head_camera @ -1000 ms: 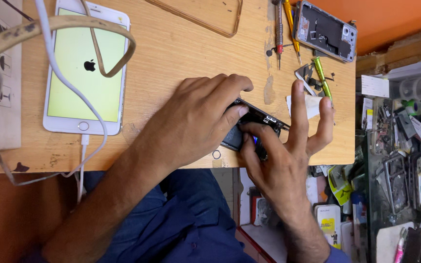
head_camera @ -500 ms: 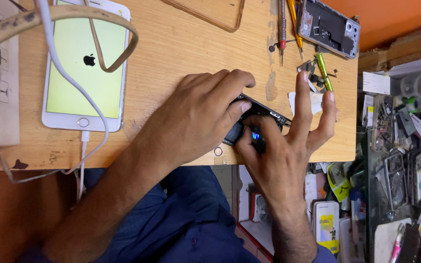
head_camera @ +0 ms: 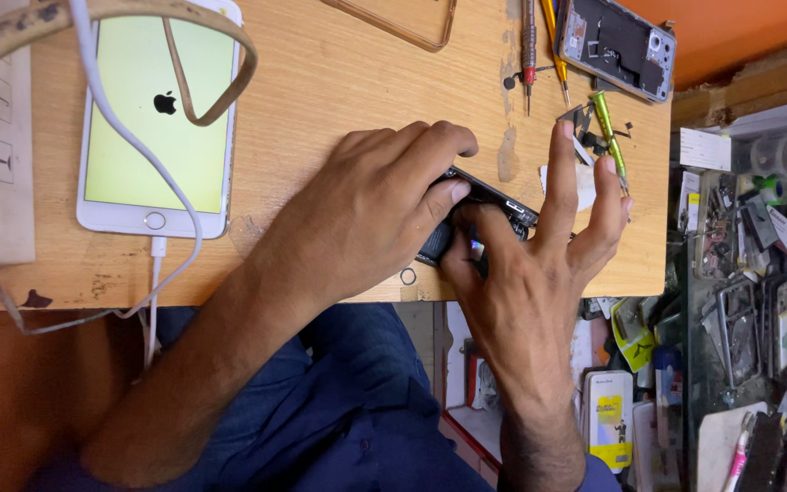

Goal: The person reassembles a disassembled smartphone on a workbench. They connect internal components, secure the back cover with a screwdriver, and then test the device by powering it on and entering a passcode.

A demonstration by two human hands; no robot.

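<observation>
Both hands clamp one small dark device (head_camera: 485,205) at the near edge of the wooden desk (head_camera: 339,82). Left hand (head_camera: 366,214): palm down, fingers curled over the device's left end, thumb pressed against its side; forearm runs in from lower left. Right hand (head_camera: 526,273): thumb and index finger pinch the device from the near side; middle and ring fingers stretched out straight, lifted, pointing away across the desk; wrist comes up from below. Device mostly hidden by the two grips; only its dark upper edge shows.

White phone (head_camera: 157,118) with lit screen lies at left, white cable (head_camera: 152,273) plugged in. Opened phone body (head_camera: 617,46), screwdriver (head_camera: 528,46) and green tool (head_camera: 608,123) lie beyond the right hand.
</observation>
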